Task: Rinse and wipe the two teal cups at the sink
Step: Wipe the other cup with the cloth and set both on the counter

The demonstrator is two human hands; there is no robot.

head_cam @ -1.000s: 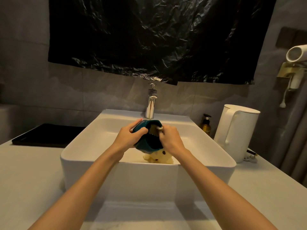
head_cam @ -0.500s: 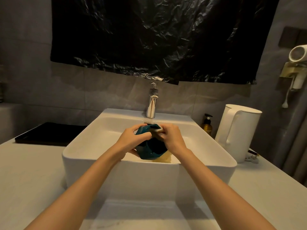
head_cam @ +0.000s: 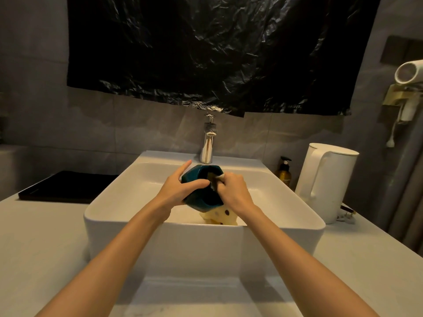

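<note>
Teal cup [head_cam: 197, 198], tilted above the sink [head_cam: 128, 225], left grip [head_cam: 176, 191] clamped round its wall, right grip [head_cam: 233, 193] pinching a pale cloth [head_cam: 220, 177] inside its mouth; wiping judged under way, second cup unseen, likely outstanding.

Setting: bathroom vanity, domestic or hotel type. Evidence: white rectangular vessel basin [head_cam: 196, 245] on pale countertop [head_cam: 41, 236]; chrome faucet [head_cam: 207, 143] behind it; grey tiled wall [head_cam: 91, 124]; wall-mounted hair dryer [head_cam: 409, 70] at right; amber pump bottle [head_cam: 284, 172] beside white electric kettle [head_cam: 329, 179]. Black plastic sheet [head_cam: 217, 53] hangs above faucet.
</note>
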